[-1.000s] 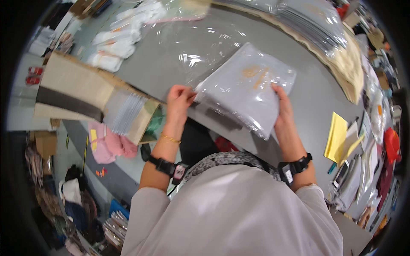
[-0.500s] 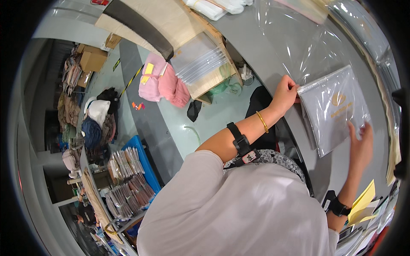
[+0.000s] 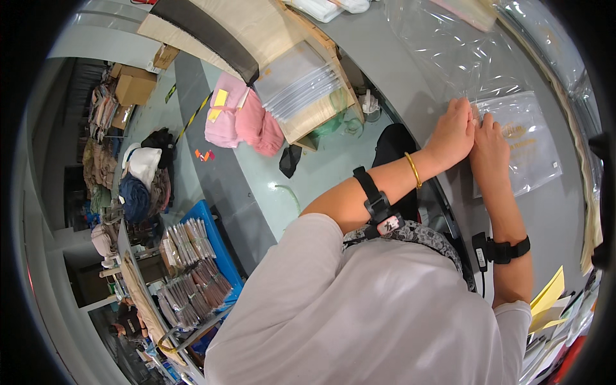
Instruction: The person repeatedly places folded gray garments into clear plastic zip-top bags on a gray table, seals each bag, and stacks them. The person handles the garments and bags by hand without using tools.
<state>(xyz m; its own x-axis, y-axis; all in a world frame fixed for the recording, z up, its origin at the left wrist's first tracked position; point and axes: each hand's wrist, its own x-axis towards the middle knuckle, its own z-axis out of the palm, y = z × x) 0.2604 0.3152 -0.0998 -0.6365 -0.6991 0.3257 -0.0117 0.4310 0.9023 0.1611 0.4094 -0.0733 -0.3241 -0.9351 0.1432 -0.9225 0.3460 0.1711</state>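
Observation:
On the grey table at the right lies a clear plastic bag [image 3: 536, 157] with gold print, flat, its contents looking pale grey. Loose, crinkled clear plastic film [image 3: 449, 54] spreads beyond it, away from me. My left hand [image 3: 454, 133] and my right hand [image 3: 491, 146] are side by side at the bag's left upper corner, their fingertips nearly touching. Both are closed in a pinch on the plastic edge there. The exact grip is partly hidden by the fingers.
A wooden stand [image 3: 311, 122] holds a stack of clear-wrapped packets [image 3: 301, 83]. Pink cloth bundles [image 3: 240, 119] lie on the floor beside it. A blue crate [image 3: 221, 240] holds packed garments. More clear bags [image 3: 545, 38] and yellow paper [image 3: 547, 301] lie along the right side.
My right hand has moved from the bag's near right side up to its left corner, beside my left hand. The bag now lies flatter on the table.

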